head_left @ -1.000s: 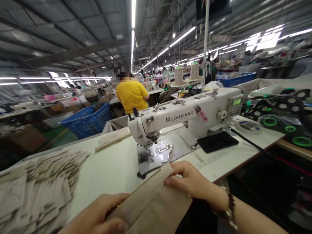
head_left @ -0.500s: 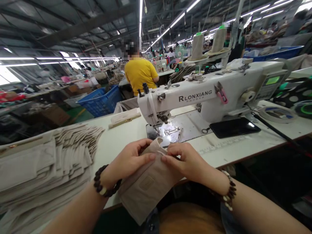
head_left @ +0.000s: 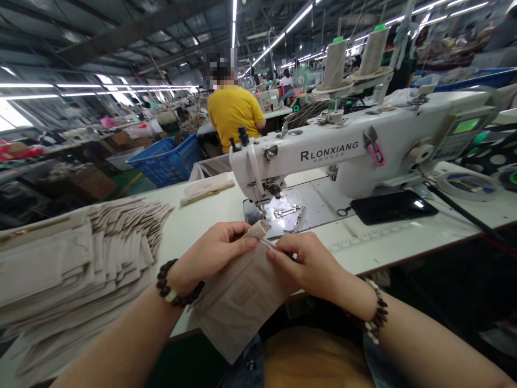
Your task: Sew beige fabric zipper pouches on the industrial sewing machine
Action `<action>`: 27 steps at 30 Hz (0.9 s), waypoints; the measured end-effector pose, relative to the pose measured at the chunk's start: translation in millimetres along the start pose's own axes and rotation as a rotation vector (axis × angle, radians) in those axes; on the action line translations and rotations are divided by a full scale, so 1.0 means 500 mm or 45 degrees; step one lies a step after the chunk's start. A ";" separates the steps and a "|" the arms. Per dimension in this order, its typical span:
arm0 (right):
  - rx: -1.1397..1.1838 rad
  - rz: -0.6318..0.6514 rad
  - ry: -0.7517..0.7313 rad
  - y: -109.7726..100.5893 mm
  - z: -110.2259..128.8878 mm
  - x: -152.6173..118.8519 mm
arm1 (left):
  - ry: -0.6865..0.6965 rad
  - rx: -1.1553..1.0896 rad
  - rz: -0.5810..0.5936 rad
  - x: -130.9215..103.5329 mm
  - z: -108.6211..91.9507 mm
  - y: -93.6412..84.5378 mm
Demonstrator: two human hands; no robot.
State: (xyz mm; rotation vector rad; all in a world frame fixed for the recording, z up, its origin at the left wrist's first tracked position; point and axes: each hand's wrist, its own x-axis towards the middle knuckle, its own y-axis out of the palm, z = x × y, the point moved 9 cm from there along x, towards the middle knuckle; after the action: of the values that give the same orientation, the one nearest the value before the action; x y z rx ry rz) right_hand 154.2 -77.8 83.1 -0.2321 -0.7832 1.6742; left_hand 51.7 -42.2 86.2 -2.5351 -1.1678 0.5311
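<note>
A beige fabric piece (head_left: pixel 238 307) with a small stitched patch (head_left: pixel 243 294) hangs over the table's front edge, its top end lying in front of the needle area. My left hand (head_left: pixel 220 250) grips its upper left side, thumb on top and fingers underneath. On the other side, my right hand (head_left: pixel 309 258) pinches the upper right edge between thumb and fingers. A folded strip (head_left: pixel 258 230) sticks up between the two hands. Just beyond them stands a white sewing machine (head_left: pixel 299 156), its lamp lighting the metal plate.
Beige fabric pieces (head_left: pixel 117 253) lie in an overlapping pile on the left. A black phone (head_left: pixel 393 207) rests on the table at right. Pink-handled snips (head_left: pixel 375 146) hang on the machine. Behind are a blue crate (head_left: pixel 167 159) and a person in yellow (head_left: pixel 234 113).
The fabric's top end has shifted slightly, and its folded strip now leans more to the right. Both hands keep hold of it; the camera view has moved a little.
</note>
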 end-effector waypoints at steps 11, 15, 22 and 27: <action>0.034 -0.016 0.007 0.009 -0.005 0.009 | -0.014 0.125 -0.077 0.009 0.012 -0.003; 0.122 0.035 0.077 0.018 -0.028 0.010 | -0.005 0.237 -0.111 0.013 0.015 -0.010; 0.384 0.239 0.307 0.055 -0.106 -0.016 | -0.048 0.513 -0.148 0.028 0.035 -0.049; 0.362 0.167 0.352 0.077 -0.115 -0.014 | -0.015 0.840 -0.087 0.078 0.049 -0.053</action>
State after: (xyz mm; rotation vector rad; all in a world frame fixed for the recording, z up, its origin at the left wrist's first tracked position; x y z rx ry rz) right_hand 157.0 -65.2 14.7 -0.3124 -0.3244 1.8067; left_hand 46.4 7.4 67.4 -1.9227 -0.8850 0.7639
